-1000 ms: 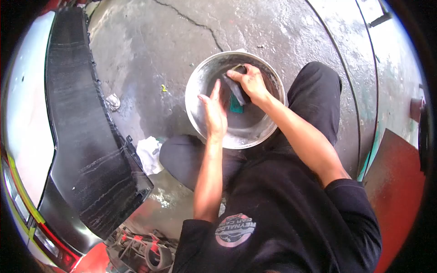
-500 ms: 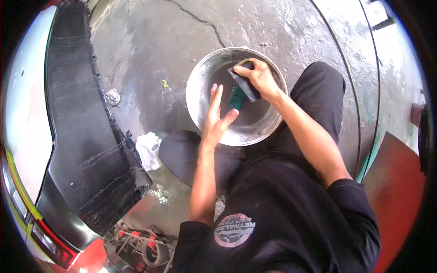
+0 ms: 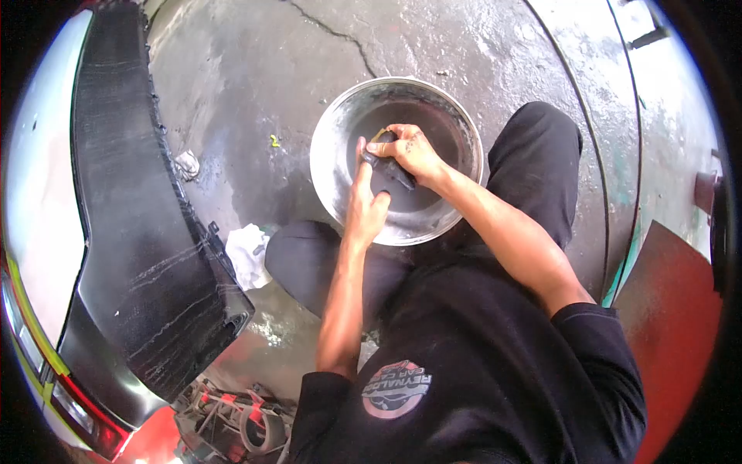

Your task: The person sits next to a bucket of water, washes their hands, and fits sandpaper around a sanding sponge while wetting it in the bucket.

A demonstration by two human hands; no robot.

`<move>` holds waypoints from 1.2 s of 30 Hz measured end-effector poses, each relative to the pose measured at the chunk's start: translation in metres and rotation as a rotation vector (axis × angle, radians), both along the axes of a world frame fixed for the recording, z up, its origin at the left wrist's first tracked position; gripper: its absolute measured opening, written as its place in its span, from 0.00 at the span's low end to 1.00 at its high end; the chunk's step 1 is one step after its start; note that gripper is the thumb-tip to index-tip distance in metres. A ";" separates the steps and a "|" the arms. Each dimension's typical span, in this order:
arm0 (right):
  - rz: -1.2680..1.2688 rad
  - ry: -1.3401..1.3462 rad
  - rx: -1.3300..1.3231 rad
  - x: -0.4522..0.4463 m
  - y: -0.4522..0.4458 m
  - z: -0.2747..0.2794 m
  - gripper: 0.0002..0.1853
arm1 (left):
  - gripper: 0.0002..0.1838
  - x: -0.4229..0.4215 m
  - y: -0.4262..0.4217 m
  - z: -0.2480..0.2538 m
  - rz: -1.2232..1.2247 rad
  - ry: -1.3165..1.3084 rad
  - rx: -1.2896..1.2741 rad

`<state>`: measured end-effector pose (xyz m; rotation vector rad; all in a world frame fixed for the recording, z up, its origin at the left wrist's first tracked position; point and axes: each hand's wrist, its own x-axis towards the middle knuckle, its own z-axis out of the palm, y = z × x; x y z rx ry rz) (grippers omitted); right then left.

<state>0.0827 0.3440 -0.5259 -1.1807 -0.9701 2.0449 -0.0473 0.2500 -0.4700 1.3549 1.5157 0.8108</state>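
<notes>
A round metal basin [image 3: 456, 220] holding murky grey water stands on the floor between my legs. Over it, my right hand [image 3: 413, 155] pinches a dark sheet of sandpaper [image 3: 396, 174] with a yellowish edge at its top. My left hand [image 3: 365, 197] is at the basin's left part, fingers stretched upward and thumb apart. Its fingers meet the left edge of the sandpaper. The green block seen earlier is hidden now.
A black car bumper [image 3: 131, 193] with pale wet streaks lies along the left. White cloth [image 3: 247, 255] sits by my left knee. Dark hoses [image 3: 591, 124] cross the wet floor at right, near a red panel [image 3: 672, 309]. Car parts [image 3: 239, 421] lie at lower left.
My right hand has moved left and down with the sandpaper, bringing it against my left hand's fingers. The green block, visible under the sandpaper before, is out of sight.
</notes>
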 end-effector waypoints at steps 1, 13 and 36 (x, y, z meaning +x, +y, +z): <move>-0.033 0.021 -0.038 0.004 0.000 -0.007 0.10 | 0.46 -0.002 -0.003 -0.006 -0.030 0.016 0.028; -0.119 -0.371 0.332 -0.019 -0.012 0.004 0.32 | 0.37 0.018 -0.001 -0.007 0.368 -1.030 -0.015; -0.144 -0.437 0.270 -0.020 -0.035 0.024 0.20 | 0.35 0.022 -0.012 -0.025 0.464 -1.033 0.029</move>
